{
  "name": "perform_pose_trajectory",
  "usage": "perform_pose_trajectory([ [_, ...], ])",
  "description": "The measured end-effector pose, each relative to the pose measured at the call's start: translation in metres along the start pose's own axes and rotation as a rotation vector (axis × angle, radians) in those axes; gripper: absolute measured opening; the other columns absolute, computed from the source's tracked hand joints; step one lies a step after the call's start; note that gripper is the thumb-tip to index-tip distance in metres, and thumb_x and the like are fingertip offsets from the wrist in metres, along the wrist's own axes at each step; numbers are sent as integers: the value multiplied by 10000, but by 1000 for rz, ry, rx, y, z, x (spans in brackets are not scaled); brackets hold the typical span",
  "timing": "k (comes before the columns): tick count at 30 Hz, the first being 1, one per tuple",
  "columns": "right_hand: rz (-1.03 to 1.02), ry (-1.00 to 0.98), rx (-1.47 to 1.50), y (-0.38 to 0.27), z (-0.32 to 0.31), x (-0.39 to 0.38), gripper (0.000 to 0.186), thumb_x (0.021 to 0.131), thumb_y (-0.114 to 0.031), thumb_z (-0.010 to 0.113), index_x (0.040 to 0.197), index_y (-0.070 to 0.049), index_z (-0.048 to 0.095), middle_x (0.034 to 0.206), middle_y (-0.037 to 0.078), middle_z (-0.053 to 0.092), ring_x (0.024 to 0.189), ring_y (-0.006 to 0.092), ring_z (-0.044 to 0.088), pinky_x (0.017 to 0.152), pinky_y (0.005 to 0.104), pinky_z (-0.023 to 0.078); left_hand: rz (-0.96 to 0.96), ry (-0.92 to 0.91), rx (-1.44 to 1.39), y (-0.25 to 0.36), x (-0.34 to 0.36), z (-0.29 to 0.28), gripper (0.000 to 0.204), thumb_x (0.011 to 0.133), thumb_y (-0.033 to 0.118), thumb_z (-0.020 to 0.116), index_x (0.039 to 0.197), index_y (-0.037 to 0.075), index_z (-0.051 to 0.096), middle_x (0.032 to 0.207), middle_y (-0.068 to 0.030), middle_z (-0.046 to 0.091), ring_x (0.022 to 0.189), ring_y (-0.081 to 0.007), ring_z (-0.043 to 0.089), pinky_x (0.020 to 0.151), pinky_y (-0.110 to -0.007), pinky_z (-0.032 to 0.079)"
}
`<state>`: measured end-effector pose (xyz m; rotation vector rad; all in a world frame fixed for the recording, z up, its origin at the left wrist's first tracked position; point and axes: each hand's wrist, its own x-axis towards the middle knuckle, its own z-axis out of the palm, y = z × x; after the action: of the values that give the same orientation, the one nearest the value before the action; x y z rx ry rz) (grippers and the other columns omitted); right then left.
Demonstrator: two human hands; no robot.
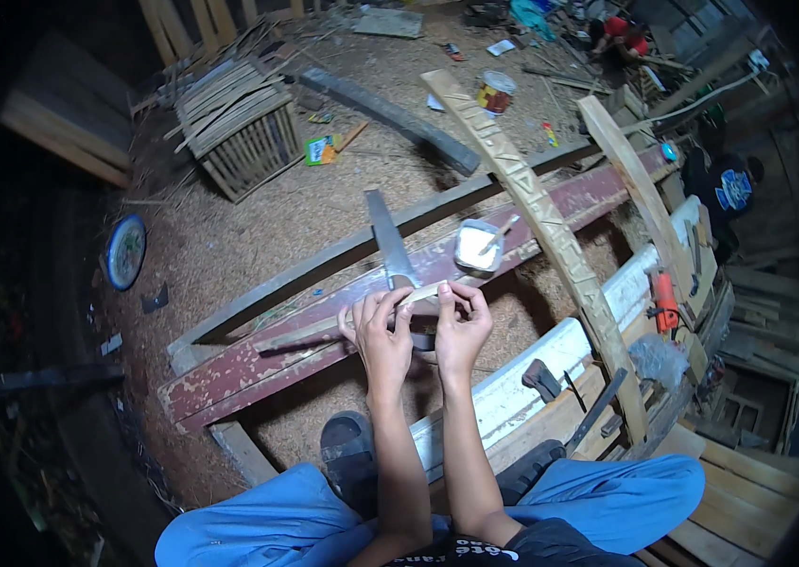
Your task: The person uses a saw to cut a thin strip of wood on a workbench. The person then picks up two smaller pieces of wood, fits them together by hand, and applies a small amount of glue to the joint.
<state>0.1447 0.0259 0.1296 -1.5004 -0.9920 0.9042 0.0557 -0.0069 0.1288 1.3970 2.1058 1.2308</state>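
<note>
My left hand (380, 336) and my right hand (459, 333) both grip a pale, narrow wooden strip (423, 295), fingertips and thumbs closed on it. Just beyond them a saw (385, 236) lies across the worn red-painted plank (206, 383), its handle end partly hidden by the strip and fingers. A square tub of white substance (470, 253), with a stick in it, stands on the plank beyond my right hand. A dark, long tool or piece (277, 348) lies under the hands, its shape partly hidden.
A carved board (503, 170) slants down the right, beside a white beam (555, 345), an orange power tool (664, 304) and hand tools (543, 383). A slatted crate (234, 132) stands upper left. Two people, in red (625, 38) and dark clothing (726, 194), are at the right.
</note>
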Motion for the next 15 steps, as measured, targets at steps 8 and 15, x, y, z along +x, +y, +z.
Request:
perform_pose_trajectory([
  [8,-238,-252,-433,35,44,-19,287,887,-138,732,1150,-29,693,1086,145,682,1126,297,609,972,413,441,-197,109,83,-93,9,-9,195,912,248,701,1076,175,775,1019,-24,679,1110,-220,548,1144,-482,183],
  [15,-263,-268,-974,65,21,-26,951,743,-333,861,1534,-115,382,1442,185,442,1360,367,396,1120,649,187,-236,90,150,-125,7,6,196,879,245,729,1063,196,779,1052,-25,665,1159,-227,522,1145,-480,171],
])
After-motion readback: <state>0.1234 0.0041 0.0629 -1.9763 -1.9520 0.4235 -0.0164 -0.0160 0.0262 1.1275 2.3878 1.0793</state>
